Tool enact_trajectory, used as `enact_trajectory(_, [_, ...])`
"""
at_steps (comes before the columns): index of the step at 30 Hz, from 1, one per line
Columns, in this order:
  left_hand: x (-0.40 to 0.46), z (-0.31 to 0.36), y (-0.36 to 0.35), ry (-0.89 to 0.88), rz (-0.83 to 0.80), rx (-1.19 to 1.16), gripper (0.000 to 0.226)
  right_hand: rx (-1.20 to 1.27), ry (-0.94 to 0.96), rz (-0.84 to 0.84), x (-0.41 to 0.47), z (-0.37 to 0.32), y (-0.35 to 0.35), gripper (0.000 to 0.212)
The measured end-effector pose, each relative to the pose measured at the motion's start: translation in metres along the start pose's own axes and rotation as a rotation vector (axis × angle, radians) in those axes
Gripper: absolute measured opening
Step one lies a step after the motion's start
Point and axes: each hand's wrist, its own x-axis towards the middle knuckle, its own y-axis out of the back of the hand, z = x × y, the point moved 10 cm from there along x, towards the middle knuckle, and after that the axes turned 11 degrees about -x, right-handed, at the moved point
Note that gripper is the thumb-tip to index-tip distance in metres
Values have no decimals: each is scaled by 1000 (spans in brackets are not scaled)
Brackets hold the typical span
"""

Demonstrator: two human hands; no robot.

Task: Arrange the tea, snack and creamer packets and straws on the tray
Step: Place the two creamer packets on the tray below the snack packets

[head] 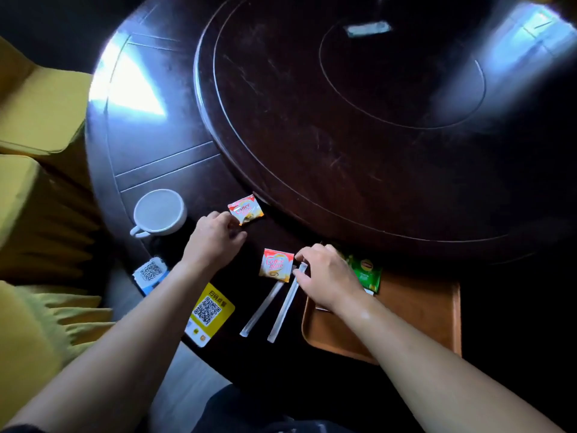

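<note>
A: Two straws [268,304] lie side by side on the dark table [175,170], just left of the tray [431,310]. Their long axes run from near-left up to far-right, almost parallel.

B: And the hands?

A: The right hand [327,276] reaches over the tray's far-left corner; thumb and forefinger pinch the far tip of the right-hand straw. The left hand [215,235] hovers with fingers loosely curled, grasping nothing, its fingertips just short of the far creamer [245,209].

B: Is there a second creamer?

A: Yes, the near creamer [276,265] sits flat between the two hands, touching the far end of the left-hand straw. Both are turned at a slant.

B: What about the tea?

A: A green tea packet [367,271] lies at the tray's far edge, partly hidden by the right hand; whether it rests fully on the tray cannot be told.

B: What else crowds the spot?

A: A white cup [159,212] stands left of the left hand, handle toward the person. A yellow QR card [210,310] lies under the left forearm, a smaller QR tag [150,271] at the table's rim. The raised turntable [359,120] bounds the far side, its edge just beside the far creamer.
</note>
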Motion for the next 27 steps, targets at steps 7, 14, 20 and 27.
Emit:
enact_trajectory(7, [26,0,-6,-9,27,64,66,-87,55,-84,33,-31,-16,43])
enact_trajectory(14, [46,3,-16,7,-17,182,79,-232,55,-90,43,-44,-30,49])
enact_trajectory(20, [62,-1,-13,105,-84,116,67,-194,39,-76,44,-42,-32,42])
enact_trajectory(27, [54,2,-12,71,-115,18,36,-90,49,-41,29,-42,-27,32])
